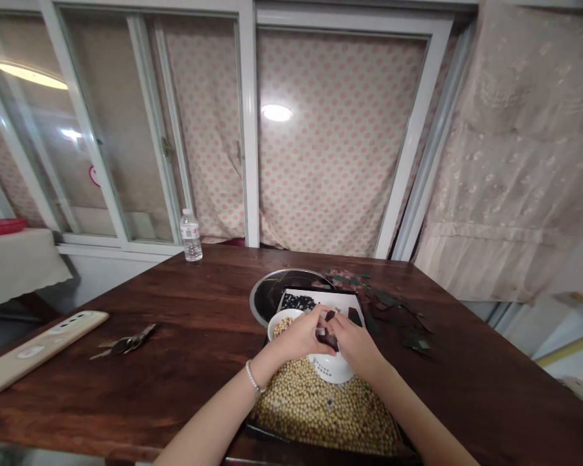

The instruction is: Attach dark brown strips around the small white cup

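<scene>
My left hand (pixel 298 336) and my right hand (pixel 354 343) meet over a white card (pixel 320 299) with black beans on it. My right fingers pinch a small dark piece (pixel 330 341). My left fingertips touch or nearly touch that piece, and I cannot tell whether they hold anything. By my left hand sits a small white bowl (pixel 280 323) of pale beans. Below my palms lies a white dish (pixel 333 369), partly hidden by them, on a heap of soybeans (pixel 315 408) in a dark tray (pixel 257 430). A beaded bracelet (pixel 253 377) circles my left wrist.
A round dark plate (pixel 267 296) with a metal rim lies behind the card. Dark leaf-like scraps (pixel 393 317) spread to the right. Scissors (pixel 126 341) and a long beige board (pixel 34 353) lie left on the wooden table (pixel 175 304). A plastic water bottle (pixel 191 234) stands at its far edge.
</scene>
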A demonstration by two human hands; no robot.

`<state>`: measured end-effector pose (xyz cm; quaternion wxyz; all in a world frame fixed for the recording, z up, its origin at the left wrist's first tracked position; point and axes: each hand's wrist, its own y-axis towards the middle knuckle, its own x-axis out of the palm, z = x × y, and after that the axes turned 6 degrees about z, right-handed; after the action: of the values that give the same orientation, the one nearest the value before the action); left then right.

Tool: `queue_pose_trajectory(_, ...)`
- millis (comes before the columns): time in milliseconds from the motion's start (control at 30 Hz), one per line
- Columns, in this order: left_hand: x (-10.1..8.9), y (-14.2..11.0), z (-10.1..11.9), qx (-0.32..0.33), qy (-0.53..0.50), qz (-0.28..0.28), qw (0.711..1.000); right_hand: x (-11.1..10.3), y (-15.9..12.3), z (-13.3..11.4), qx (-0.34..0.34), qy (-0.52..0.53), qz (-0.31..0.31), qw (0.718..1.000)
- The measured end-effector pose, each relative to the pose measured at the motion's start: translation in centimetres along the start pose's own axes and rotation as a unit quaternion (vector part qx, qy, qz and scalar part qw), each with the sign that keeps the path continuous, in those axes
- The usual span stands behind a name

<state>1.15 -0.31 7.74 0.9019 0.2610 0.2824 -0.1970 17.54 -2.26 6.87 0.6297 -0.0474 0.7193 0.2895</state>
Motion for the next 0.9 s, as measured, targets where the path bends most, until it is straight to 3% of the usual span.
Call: queue_pose_trajectory(900,0.5,0.0,-1.3,-0.022,-0.015,0.01,1.0,0.6,0.4,0.7,-0.04,-0.002,-0.005,0.999)
